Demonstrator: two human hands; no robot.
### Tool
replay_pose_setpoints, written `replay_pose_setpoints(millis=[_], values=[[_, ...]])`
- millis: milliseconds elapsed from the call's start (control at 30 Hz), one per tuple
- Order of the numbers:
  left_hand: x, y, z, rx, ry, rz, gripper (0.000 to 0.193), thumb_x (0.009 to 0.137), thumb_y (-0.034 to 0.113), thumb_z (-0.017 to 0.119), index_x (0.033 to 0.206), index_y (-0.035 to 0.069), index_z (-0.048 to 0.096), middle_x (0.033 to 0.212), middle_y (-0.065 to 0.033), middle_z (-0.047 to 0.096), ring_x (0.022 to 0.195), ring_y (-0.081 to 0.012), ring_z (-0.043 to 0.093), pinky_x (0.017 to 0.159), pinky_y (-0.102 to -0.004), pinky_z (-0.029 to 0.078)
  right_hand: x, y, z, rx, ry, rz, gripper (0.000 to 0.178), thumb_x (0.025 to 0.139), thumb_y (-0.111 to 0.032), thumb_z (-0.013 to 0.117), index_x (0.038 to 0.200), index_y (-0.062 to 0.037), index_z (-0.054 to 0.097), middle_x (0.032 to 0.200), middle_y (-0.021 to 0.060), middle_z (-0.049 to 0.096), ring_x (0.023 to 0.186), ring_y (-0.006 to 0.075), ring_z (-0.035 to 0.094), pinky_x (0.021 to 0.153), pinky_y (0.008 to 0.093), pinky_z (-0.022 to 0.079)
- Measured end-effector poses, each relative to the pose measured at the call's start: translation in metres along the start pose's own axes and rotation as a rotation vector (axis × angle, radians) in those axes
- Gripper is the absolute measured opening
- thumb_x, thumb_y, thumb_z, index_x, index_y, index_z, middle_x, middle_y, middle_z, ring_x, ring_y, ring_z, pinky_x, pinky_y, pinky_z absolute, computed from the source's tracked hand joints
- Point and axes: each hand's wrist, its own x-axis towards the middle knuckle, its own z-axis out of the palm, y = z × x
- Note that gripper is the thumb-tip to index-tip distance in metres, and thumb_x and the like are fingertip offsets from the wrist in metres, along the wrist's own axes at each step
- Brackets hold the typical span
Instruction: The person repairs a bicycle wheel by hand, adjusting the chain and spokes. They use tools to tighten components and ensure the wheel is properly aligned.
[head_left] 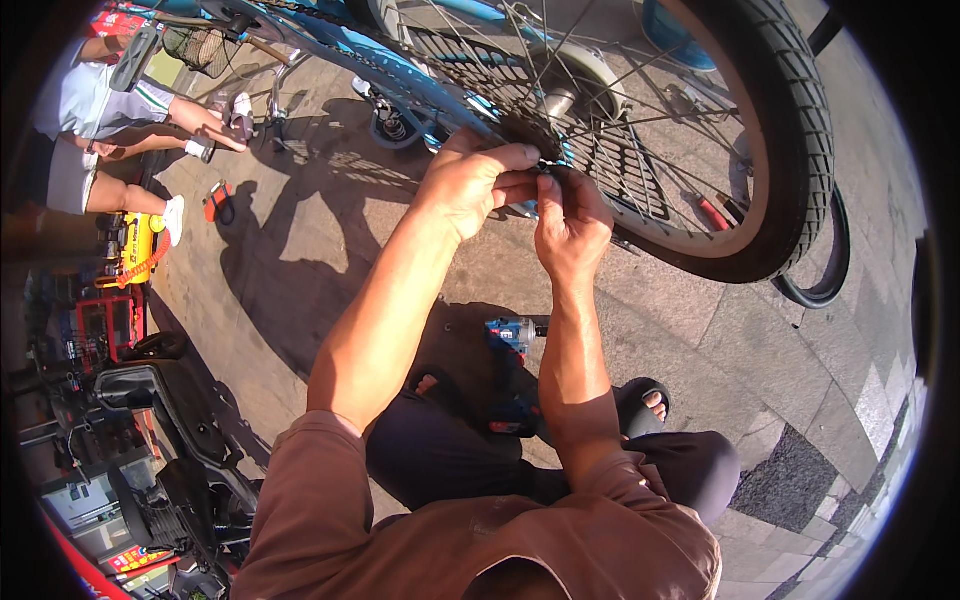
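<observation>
A blue bicycle [345, 62] stands before me, its spoked wheel with a black treaded tyre [800, 130] at the upper right. Close to the chain and sprockets by the wheel's hub [558, 102], my left hand [468, 185] has its thumb and fingers pinched together. My right hand [573, 222] is right beside it, thumb pressed against the curled fingers. The fingertips of both hands almost meet at a small dark part, too small to name. A blue and black cordless power tool [512, 335] rests on the ground below my forearms, partly in shadow.
A black rubber ring [835, 265] and a red-handled tool [713, 213] lie near the wheel. On the left are another person's legs [140, 198], an orange-red object [217, 201], a yellow case [143, 243] and a black seat-like part [165, 400]. A blue bucket [675, 38] stands behind the wheel.
</observation>
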Motion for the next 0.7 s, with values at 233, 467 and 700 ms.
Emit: replay_pose_setpoints(millis=[233, 467, 700], values=[[0.0007, -0.0036, -0.0022, 0.039, 0.027, 0.004, 0.024, 0.086, 0.000, 0.063, 0.109, -0.001, 0.061, 0.098, -0.0146, 0.067, 0.083, -0.0306, 0.069, 0.069, -0.0448, 0.061, 0.0013, 0.0000, 0.0011, 0.039, -0.044, -0.045, 0.020, 0.090, -0.012, 0.068, 0.099, 0.0052, 0.063, 0.081, 0.0063, 0.066, 0.070, 0.0092, 0.057, 0.063, 0.0232, 0.047], [0.0028, -0.0041, -0.0051, 0.063, 0.014, -0.004, 0.023, 0.087, 0.002, 0.063, 0.110, 0.000, 0.062, 0.100, -0.0147, 0.067, 0.085, -0.0303, 0.069, 0.072, -0.0448, 0.061, 0.0014, -0.0059, 0.0052, -0.006, 0.040, -0.016, 0.014, 0.084, -0.012, 0.071, 0.088, 0.0002, 0.066, 0.074, 0.0139, 0.064, 0.064, 0.0231, 0.062, 0.061, 0.0319, 0.049], [0.0036, -0.0017, -0.0057, 0.002, 0.024, -0.040, 0.028, 0.081, -0.001, 0.070, 0.107, 0.001, 0.059, 0.092, -0.0146, 0.068, 0.077, -0.0289, 0.069, 0.062, -0.0407, 0.060, 0.0027, -0.0053, -0.0010, -0.031, -0.021, -0.103, 0.013, 0.084, -0.011, 0.071, 0.088, 0.0007, 0.065, 0.073, 0.0125, 0.063, 0.065, 0.0219, 0.062, 0.061, 0.0307, 0.049]])
